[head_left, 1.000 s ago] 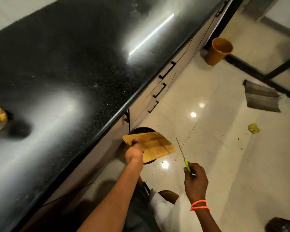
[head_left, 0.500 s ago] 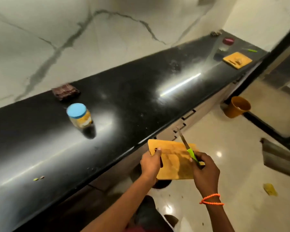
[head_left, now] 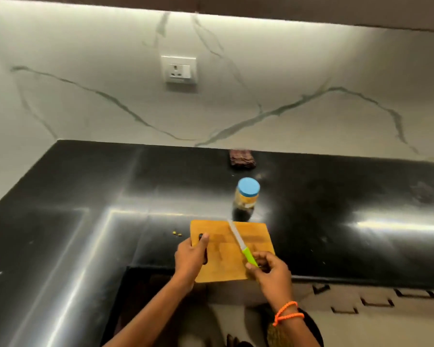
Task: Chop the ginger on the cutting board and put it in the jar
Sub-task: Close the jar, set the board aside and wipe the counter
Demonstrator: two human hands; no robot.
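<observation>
- Ginger: none visible on the cutting board (head_left: 226, 261); its wooden face looks bare. Jar (head_left: 246, 196) on the black worktop (head_left: 336, 201), just beyond the board's far edge, carries its blue lid and shows yellowish contents, so I judge the chopped ginger is already inside.
- Board: a second ago it was tilted over a dark bin down at floor level; half a second ago it was rising along the worktop edge; now it lies nearly flat over the worktop's front edge, near corner overhanging. Whether it rests fully on the surface I cannot tell.
- Left hand (head_left: 192, 256): fingers wrapped round the board's left edge at the handle slot, as in both earlier frames.
- Right hand (head_left: 268, 269): grip closed on the green handle of the knife (head_left: 239, 242), blade slanting up-left across the board, tip near the far edge.
- Two small yellow scraps (head_left: 176, 232) on the worktop just left of the board.
- Dark brown cloth (head_left: 242, 159) against the marble wall, well behind the jar; socket (head_left: 178, 70) above.
- Judgement: task looks essentially done; what remains is setting board and knife down.
</observation>
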